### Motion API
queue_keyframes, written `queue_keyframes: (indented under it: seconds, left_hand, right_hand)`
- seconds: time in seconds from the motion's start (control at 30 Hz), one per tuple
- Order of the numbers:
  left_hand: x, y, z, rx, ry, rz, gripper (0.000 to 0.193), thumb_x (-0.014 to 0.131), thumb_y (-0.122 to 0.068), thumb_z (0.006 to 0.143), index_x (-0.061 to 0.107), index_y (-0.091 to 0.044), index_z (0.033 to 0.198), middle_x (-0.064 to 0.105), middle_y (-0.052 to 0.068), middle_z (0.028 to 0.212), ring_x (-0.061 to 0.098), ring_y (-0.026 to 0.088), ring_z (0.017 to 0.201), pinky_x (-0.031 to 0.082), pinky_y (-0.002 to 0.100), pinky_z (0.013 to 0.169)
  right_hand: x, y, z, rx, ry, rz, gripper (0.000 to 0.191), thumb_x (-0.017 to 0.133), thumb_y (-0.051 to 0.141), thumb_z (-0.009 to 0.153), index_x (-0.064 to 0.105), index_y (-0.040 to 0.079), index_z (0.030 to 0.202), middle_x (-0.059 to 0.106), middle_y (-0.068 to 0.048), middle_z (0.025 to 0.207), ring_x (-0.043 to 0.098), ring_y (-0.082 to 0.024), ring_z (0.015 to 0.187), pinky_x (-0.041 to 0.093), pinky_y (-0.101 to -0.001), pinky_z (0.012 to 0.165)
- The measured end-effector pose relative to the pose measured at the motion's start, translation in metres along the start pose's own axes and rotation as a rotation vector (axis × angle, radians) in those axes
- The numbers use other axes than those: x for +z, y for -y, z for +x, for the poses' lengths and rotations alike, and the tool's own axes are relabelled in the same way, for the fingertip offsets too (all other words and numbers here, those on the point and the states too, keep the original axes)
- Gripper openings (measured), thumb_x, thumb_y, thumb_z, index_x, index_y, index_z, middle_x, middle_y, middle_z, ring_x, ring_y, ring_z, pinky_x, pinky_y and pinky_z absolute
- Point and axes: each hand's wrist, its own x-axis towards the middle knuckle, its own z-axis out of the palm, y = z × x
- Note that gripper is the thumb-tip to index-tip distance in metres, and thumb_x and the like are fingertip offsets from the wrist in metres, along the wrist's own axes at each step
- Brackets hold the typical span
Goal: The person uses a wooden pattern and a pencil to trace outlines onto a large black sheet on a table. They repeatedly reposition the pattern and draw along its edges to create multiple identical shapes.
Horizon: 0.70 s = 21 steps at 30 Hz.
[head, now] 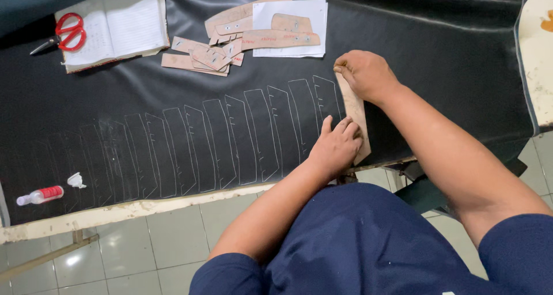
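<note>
Fingers: left hand (337, 147) flat, pressing cardboard template (356, 115) onto black sheet (403, 36) at desk edge | right hand (364, 73) pinched at its top, marker unseen | advice: press firmly, trace tight beside last outline (326, 96)

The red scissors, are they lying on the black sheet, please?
No, the red scissors lie on the open notebook, above the black sheet.

I see a floor (144, 243) of pale shiny tiles below, with a bright spot of light on it near the bottom left corner. The desk (115, 213) has a worn, cream front edge with chipped paint. At its right edge the bare top looks cream with an orange stain. Something dark sits under the desk, maybe a stool.
</note>
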Motion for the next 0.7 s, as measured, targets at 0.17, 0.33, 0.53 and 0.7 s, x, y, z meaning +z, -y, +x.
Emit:
queue_keyframes:
  seconds: [0.17, 0.33, 0.53, 0.7]
  left_hand:
    - [-0.003, 0.000, 0.001, -0.006, 0.019, -0.047, 0.023, 0.059, -0.020, 0.089, 0.074, -0.015, 0.106, 0.060, 0.008, 0.127, 0.049, 0.027, 0.139, 0.032, 0.067, 0.112]
    - [-0.007, -0.002, 0.003, -0.018, 0.017, -0.063, 0.022, 0.060, -0.019, 0.089, 0.073, -0.015, 0.106, 0.060, 0.008, 0.125, 0.049, 0.027, 0.138, 0.031, 0.069, 0.112]
    - [-0.010, -0.005, 0.004, -0.006, 0.016, -0.081, 0.021, 0.060, -0.017, 0.088, 0.073, -0.014, 0.105, 0.059, 0.007, 0.123, 0.049, 0.027, 0.138, 0.031, 0.069, 0.112]
    - [-0.013, -0.004, 0.006, -0.014, 0.034, -0.117, 0.020, 0.061, -0.016, 0.088, 0.074, -0.014, 0.104, 0.058, 0.008, 0.128, 0.050, 0.025, 0.136, 0.031, 0.066, 0.112]
  right_hand:
    - [-0.006, -0.008, -0.007, 0.053, -0.011, -0.026, 0.016, 0.066, 0.019, 0.101, 0.075, 0.007, 0.104, 0.074, -0.012, 0.103, 0.070, -0.033, 0.096, 0.055, -0.0422, 0.085]
    - [-0.021, -0.019, -0.020, 0.105, -0.016, -0.097, 0.017, 0.066, 0.021, 0.102, 0.076, 0.007, 0.105, 0.073, -0.013, 0.103, 0.069, -0.034, 0.096, 0.054, -0.0437, 0.084]
    - [-0.023, -0.019, -0.056, 0.037, -0.053, -0.043, 0.017, 0.065, 0.018, 0.101, 0.075, 0.005, 0.105, 0.073, -0.014, 0.106, 0.069, -0.035, 0.099, 0.054, -0.0434, 0.087]
    - [-0.029, 0.002, -0.137, 0.061, 0.006, -0.022, 0.016, 0.065, 0.016, 0.097, 0.074, 0.004, 0.104, 0.073, -0.014, 0.104, 0.070, -0.034, 0.097, 0.055, -0.0435, 0.086]
